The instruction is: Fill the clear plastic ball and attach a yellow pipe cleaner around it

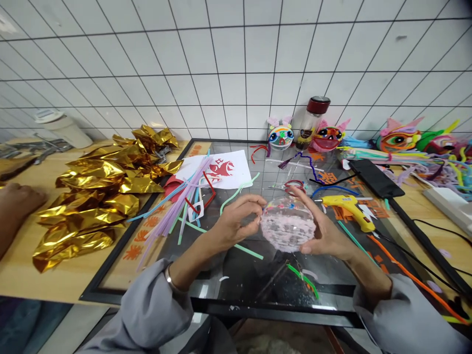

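A clear round plastic ball (pixel 289 228), partly covered with rows of fuzzy pale pink pipe cleaner, is held above the glass-topped frame. My right hand (pixel 324 228) grips its right side, with the fingers along the top edge and the thumb low on the front. At the ball's left edge, my left hand (pixel 241 219) has thumb and fingertips pinched together, touching the rim; what lies between them is too small to tell. Bits of colour show through the top of the ball. Below it lies a short green pipe cleaner (pixel 303 280).
A yellow glue gun (pixel 346 206), scissors (pixel 295 186) and a phone (pixel 374 177) lie to the right. Purple pipe cleaners (pixel 177 206) and crumpled gold foil (pixel 99 182) are at left. Decorated animal heads (pixel 280 135) and a bottle (pixel 309 123) stand behind. Another person's hand (pixel 22 206) rests far left.
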The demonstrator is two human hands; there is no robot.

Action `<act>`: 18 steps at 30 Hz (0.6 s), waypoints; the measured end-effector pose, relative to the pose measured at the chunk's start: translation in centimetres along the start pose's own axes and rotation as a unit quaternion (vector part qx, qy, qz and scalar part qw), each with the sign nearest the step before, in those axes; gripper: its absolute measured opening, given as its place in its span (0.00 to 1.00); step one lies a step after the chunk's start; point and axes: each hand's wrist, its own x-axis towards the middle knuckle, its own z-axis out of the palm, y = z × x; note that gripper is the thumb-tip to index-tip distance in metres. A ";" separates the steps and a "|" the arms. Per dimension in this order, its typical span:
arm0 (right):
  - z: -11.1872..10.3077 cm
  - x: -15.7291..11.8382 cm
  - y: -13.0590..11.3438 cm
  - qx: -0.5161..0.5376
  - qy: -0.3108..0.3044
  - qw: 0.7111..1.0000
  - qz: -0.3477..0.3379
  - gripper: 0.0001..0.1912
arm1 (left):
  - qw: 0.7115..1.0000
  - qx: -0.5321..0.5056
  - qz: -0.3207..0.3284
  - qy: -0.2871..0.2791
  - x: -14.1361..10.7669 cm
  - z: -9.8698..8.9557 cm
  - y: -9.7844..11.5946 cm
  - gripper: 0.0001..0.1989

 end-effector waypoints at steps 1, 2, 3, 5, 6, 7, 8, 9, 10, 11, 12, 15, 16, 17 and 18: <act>0.0 0.1 0.0 0.005 0.009 1.000 -0.009 0.66 | 1.000 -0.002 -0.005 0.004 -0.1 0.0 -0.1 0.02; 0.0 0.1 0.1 0.014 0.016 1.000 -0.017 0.66 | 1.000 -0.012 -0.013 0.009 -0.2 0.1 -0.2 0.02; 0.1 0.2 0.1 0.022 0.022 0.999 -0.026 0.65 | 0.999 -0.027 -0.022 0.015 -0.3 0.2 -0.3 0.02; 0.3 0.2 0.2 0.026 0.030 0.998 -0.043 0.65 | 0.995 -0.077 -0.052 0.029 -0.6 0.6 -0.6 0.06; 0.4 0.3 0.3 0.016 0.035 0.998 -0.051 0.67 | 0.992 -0.101 -0.062 0.038 -0.7 0.9 -0.7 0.07; 0.7 0.3 0.3 -0.001 0.044 0.997 -0.056 0.68 | 0.989 -0.118 -0.076 0.039 -0.7 1.2 -0.9 0.09; 0.9 0.3 0.3 -0.022 0.058 0.996 -0.062 0.68 | 0.986 -0.133 -0.086 0.054 -0.8 1.5 -1.1 0.10; 1.2 0.3 0.4 -0.044 0.074 0.994 -0.068 0.67 | 0.983 -0.147 -0.093 0.059 -0.9 1.8 -1.3 0.10; 1.4 0.3 0.4 -0.063 0.092 0.991 -0.078 0.64 | 0.980 -0.160 -0.095 0.064 -0.9 2.1 -1.5 0.10; 1.7 0.3 0.4 -0.080 0.107 0.987 -0.091 0.60 | 0.979 -0.170 -0.096 0.063 -0.9 2.2 -1.6 0.11; 1.9 0.3 0.5 -0.099 0.120 0.982 -0.109 0.57 | 0.978 -0.173 -0.095 0.061 -0.9 2.3 -1.8 0.11; 2.1 0.2 0.6 -0.155 0.148 0.963 -0.166 0.51 | 0.983 -0.160 -0.082 0.040 -0.9 2.2 -2.2 0.12; 2.2 0.2 0.6 -0.170 0.152 0.957 -0.180 0.50 | 0.985 -0.152 -0.075 0.031 -0.9 2.2 -2.3 0.13; 2.2 0.2 0.6 -0.181 0.153 0.953 -0.191 0.49 | 0.986 -0.147 -0.070 0.024 -0.9 2.1 -2.4 0.14; 2.3 0.2 0.6 -0.187 0.154 0.950 -0.197 0.49 | 0.987 -0.146 -0.072 0.018 -1.0 2.1 -2.5 0.15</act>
